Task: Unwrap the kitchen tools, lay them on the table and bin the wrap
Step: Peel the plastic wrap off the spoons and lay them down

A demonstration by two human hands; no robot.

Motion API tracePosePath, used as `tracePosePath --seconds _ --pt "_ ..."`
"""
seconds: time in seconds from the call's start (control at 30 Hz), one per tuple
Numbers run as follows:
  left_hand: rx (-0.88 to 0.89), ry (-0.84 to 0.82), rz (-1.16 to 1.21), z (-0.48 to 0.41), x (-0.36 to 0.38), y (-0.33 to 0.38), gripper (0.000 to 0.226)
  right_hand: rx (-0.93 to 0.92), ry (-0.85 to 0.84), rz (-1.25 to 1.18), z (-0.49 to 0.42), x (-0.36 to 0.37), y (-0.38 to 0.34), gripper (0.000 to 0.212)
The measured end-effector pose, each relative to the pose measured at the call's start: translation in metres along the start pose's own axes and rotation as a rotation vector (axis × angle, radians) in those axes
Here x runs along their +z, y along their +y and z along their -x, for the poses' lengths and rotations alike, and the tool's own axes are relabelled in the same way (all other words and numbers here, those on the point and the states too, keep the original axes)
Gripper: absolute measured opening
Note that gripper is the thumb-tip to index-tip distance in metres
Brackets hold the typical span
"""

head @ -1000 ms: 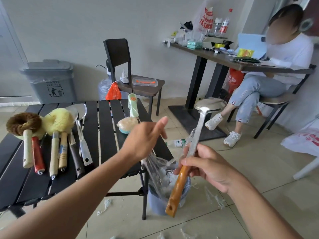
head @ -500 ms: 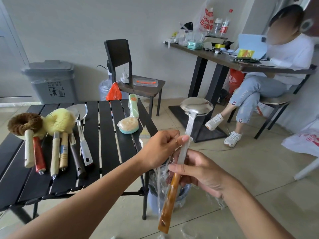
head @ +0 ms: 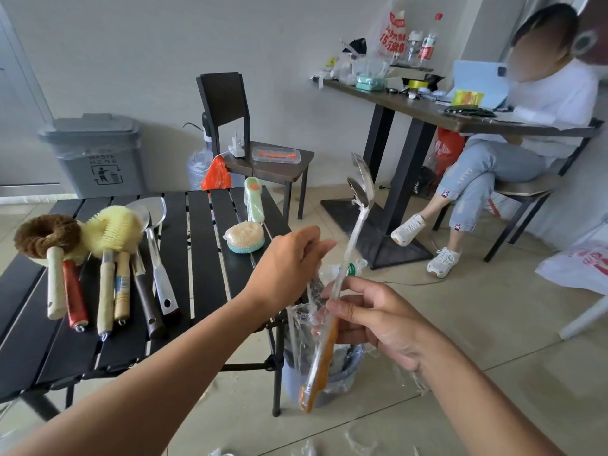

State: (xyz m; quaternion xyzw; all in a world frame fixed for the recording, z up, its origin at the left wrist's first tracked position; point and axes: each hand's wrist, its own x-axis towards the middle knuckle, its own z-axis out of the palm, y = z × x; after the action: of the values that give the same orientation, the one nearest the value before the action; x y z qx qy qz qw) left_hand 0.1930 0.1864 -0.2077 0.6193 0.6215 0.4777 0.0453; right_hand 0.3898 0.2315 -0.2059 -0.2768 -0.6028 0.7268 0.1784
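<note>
My right hand [head: 371,319] grips the middle of a metal ladle [head: 348,255] with an orange wooden handle, bowl up and turned edge-on. Clear plastic wrap [head: 311,311] clings to the shaft and handle. My left hand [head: 289,261] pinches that wrap just left of the shaft. Both hands hover above a small blue bin [head: 324,373] lined with plastic and holding crumpled wrap, beside the black slatted table [head: 200,258]. Unwrapped brushes [head: 108,232] and metal tools [head: 158,268] lie in a row on the table's left part.
A green-handled sponge brush [head: 251,205] lies at the table's right edge. A grey waste bin [head: 95,153] stands at the back wall, a dark chair [head: 237,126] behind the table. A seated person [head: 506,159] is at a desk on the right. Wrap scraps litter the floor.
The ladle has moved left and lower and its bowl has turned edge-on. My left hand went from open beside it to pinching the wrap and pulling it off the shaft.
</note>
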Motion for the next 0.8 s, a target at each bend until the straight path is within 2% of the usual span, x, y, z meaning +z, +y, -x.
tracePosePath --seconds 0.27,0.37,0.5,0.6,0.73,0.8 --pt "0.01 -0.109 -0.005 -0.012 -0.018 -0.011 0.052 -0.02 -0.023 -0.038 0.0 -0.005 -0.004 0.031" --pt "-0.088 -0.238 0.017 -0.014 -0.021 -0.014 0.042 -0.024 0.031 0.03 -0.001 -0.005 -0.004 0.037" --pt "-0.236 -0.453 0.099 -0.011 -0.019 -0.011 0.02 -0.046 0.1 0.125 -0.003 -0.007 -0.001 0.03" --pt "-0.218 -0.489 0.113 -0.006 -0.014 -0.006 0.035 -0.065 0.121 0.168 -0.003 -0.008 -0.001 0.027" --pt "-0.19 -0.511 0.051 -0.006 -0.014 -0.007 0.075 -0.079 0.118 0.171 -0.004 -0.01 0.0 0.026" --pt "-0.178 -0.531 0.04 -0.006 -0.019 -0.011 0.083 -0.077 0.109 0.162 -0.004 -0.011 0.001 0.028"
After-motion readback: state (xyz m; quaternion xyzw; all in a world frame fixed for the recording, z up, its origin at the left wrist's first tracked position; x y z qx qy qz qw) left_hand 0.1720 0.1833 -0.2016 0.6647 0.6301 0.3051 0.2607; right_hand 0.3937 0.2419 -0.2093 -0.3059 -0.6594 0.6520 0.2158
